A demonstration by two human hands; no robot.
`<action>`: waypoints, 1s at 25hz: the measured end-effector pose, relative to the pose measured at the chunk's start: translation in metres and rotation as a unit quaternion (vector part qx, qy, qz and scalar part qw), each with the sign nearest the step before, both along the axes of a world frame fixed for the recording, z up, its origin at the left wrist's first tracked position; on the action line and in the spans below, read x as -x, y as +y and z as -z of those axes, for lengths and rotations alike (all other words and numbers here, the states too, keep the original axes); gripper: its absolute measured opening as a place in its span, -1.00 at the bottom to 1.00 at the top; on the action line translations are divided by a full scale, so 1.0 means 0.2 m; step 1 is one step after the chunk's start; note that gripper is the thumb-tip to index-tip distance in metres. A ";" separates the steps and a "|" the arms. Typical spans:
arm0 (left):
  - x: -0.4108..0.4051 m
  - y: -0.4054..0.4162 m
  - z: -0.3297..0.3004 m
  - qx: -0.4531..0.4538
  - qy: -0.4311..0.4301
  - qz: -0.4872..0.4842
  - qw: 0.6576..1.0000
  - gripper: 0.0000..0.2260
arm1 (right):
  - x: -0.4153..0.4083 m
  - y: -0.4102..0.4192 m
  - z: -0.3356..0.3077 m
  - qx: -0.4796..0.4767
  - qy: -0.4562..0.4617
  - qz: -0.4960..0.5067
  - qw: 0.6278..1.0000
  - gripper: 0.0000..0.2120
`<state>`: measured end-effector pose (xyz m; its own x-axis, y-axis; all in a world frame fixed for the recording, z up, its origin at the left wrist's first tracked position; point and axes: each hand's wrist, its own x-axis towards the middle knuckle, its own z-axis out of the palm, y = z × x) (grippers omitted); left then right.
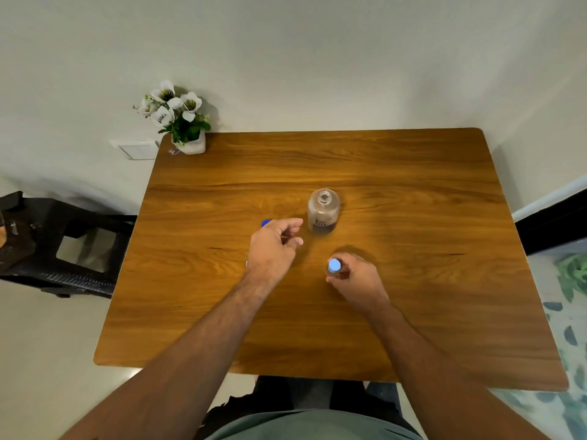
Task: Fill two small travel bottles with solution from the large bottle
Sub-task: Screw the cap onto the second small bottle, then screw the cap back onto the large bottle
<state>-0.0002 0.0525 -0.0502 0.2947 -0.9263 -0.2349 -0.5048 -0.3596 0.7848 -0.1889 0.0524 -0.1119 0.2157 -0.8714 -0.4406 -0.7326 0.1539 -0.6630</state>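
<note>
hands (pixel 317 258), capped small bottle (pixel 334 267), open large bottle (pixel 323 211)

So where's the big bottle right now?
In the head view the large bottle stands upright and uncapped near the middle of the wooden table, just beyond and right of the left hand, which isn't touching it.

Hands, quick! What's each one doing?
Left hand: loosely curled above the table, holding nothing visible.
Right hand: gripping a small bottle with a blue cap.
</note>
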 end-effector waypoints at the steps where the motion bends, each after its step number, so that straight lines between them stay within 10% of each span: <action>1: 0.00 0.00 0.01 -0.008 -0.002 -0.001 1.000 -0.67 | 0.00 0.00 0.01 -0.001 0.000 0.001 1.000 -0.55; 15: 0.01 -0.23 0.04 -0.049 -0.136 -0.041 0.989 -0.63 | 0.06 -0.24 -0.07 0.040 -0.058 0.084 0.994 -0.52; 20: -0.05 -0.34 0.12 -0.212 -0.262 0.030 0.941 -0.51 | -0.05 -0.39 -0.08 0.002 -0.106 0.083 0.991 0.06; 25: -0.07 -0.41 0.22 -0.280 -0.355 0.068 0.889 -0.70 | -0.12 -0.46 0.01 -0.001 -0.120 0.052 0.991 0.10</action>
<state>0.0135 -0.0293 -0.0939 0.4461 -0.7616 -0.4701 -0.8708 -0.4907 -0.0314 -0.1653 -0.0390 -0.1137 0.2235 -0.8935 -0.3894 -0.5347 0.2217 -0.8155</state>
